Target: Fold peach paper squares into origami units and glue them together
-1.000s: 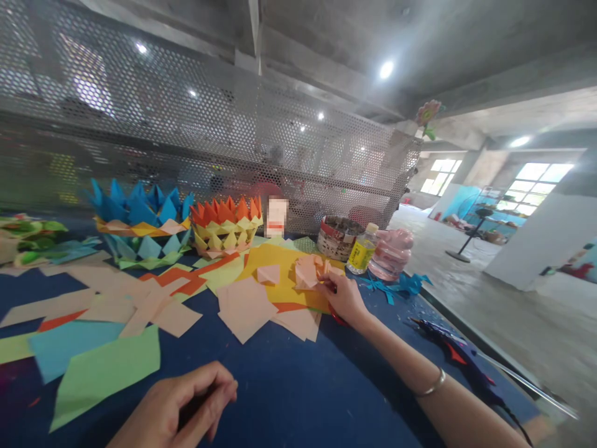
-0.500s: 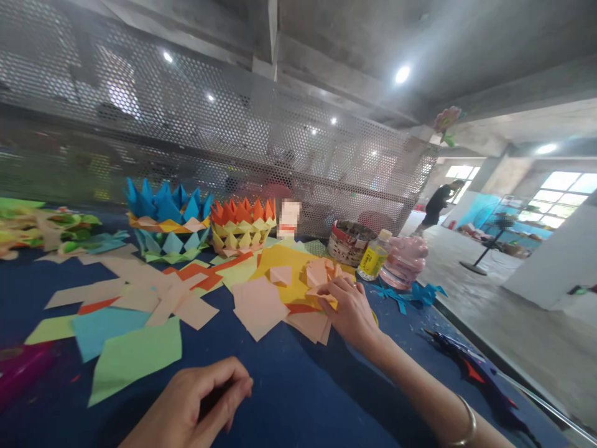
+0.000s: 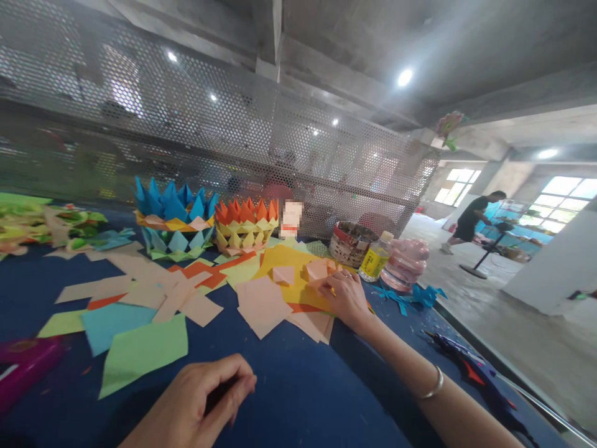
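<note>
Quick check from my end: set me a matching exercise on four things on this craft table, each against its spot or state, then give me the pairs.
Things:
1. right hand
2. left hand
3. yellow-labelled bottle
4. blue paper crown

Places or states:
A. stands between the woven basket and the pink container
B. curled loosely, low on the bare blue table
C. rests by the folded peach pieces on the yellow sheet
D. far side, left of the orange and yellow crown

Pairs: 1-C, 2-B, 3-A, 4-D
</note>
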The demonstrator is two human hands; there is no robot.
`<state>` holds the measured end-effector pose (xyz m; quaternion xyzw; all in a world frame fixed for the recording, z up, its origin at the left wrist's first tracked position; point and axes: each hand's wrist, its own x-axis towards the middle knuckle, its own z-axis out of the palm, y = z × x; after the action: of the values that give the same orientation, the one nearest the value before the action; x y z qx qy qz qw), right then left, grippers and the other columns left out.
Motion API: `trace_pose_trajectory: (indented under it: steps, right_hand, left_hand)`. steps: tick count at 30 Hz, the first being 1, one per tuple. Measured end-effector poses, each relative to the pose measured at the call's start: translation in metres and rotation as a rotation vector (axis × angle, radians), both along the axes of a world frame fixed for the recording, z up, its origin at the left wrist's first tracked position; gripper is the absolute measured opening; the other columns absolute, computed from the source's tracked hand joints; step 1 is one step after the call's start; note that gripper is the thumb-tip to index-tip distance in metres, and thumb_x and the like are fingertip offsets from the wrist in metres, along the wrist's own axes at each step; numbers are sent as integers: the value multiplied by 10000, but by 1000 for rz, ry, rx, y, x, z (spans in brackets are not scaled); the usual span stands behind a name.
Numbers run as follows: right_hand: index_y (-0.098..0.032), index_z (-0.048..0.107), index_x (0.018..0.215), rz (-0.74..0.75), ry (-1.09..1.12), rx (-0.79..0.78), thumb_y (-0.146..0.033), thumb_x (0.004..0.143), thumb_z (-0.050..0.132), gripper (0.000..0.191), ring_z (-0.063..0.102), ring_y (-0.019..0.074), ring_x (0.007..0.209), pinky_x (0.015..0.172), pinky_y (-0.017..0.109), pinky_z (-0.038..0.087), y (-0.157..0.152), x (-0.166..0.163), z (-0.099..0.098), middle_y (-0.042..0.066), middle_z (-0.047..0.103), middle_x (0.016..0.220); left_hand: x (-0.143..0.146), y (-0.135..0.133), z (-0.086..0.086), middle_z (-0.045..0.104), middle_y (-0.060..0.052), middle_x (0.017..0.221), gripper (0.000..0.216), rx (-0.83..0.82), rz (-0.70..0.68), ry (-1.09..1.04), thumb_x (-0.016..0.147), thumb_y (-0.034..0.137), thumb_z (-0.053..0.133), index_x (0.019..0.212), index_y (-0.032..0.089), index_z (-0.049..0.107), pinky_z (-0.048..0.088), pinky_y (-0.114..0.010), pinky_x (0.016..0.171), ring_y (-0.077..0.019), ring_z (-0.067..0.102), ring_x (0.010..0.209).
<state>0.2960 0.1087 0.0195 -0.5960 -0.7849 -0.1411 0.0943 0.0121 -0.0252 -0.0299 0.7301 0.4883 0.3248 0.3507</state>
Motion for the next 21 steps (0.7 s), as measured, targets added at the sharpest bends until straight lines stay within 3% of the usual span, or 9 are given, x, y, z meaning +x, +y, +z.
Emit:
trace_pose_trajectory:
  steps: [5,9,13,16,21]
  right_hand:
    - [-180,670,1246,65,32,-81,-350,1038,658,269,681,249,1121,973,474,580,-20,-26,12,94,676,1291]
    - [-186,736,1051,148,65,-252,-365,1043,643,202,697,227,1080,1018,435,527,-35,-59,18,61,746,1096]
    - [-146,714,1155,57,68,-381,-515,983,693,408,681,300,1132,1003,502,537,-31,-86,19,131,715,1204]
    - [-168,654,1278,9,72,-457,-427,1019,673,366,673,274,1146,984,505,567,-21,-93,18,108,666,1308]
    - [-179,645,1297,38,143,-569,-368,1032,667,326,690,251,1096,927,455,603,-6,-87,12,97,664,1304]
  left_hand:
    - [-6,7,-5,558,51,636,481,-20,-110,10,1043,610,351,787,243,527,363,-236,608,-129,525,596]
    - [-6,10,-9,560,47,634,489,10,-83,16,1044,610,372,760,239,516,367,-233,611,-128,538,602]
    - [-7,13,-10,545,45,637,485,17,-70,19,1045,599,363,755,240,511,360,-241,599,-134,529,607]
    - [-10,15,-9,535,46,636,487,19,-62,14,1040,608,369,752,241,507,362,-245,595,-136,517,601]
    - [-13,14,-5,542,49,638,469,21,-48,-5,1039,609,399,786,243,547,360,-250,592,-137,522,601]
